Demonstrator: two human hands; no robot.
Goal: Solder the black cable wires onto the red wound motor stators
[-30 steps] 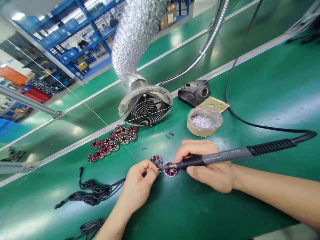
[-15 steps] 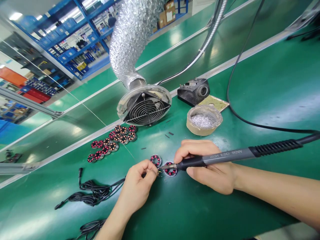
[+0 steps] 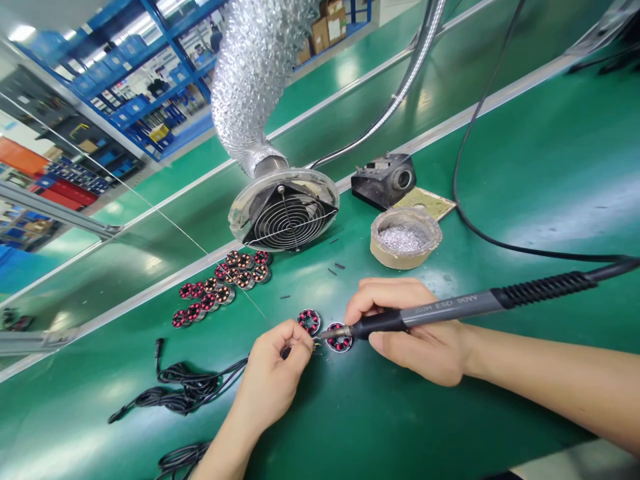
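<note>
My right hand (image 3: 415,333) grips a grey and black soldering iron (image 3: 430,313), its metal tip pointing left. Pinched in my left hand (image 3: 280,360) is the end of a black cable (image 3: 235,369), with thin bare or coloured wire ends showing at the fingertips. The iron's tip is at these wires; whether it touches them I cannot tell. Under the iron's metal barrel lies a ring-shaped motor stator (image 3: 339,339) with red windings. A second stator (image 3: 309,322) sits just behind my left fingertips.
Several more stators (image 3: 215,287) stand in rows at the back left. Black cable coils (image 3: 185,387) lie left. A fume extractor (image 3: 287,213) hangs behind my hands. Behind the right hand are a tub of solder bits (image 3: 406,257) and an iron stand (image 3: 383,183).
The whole view has shifted slightly, so things appear a little further left. Both hands keep their grips, and the iron's tip stays by the wire ends.
</note>
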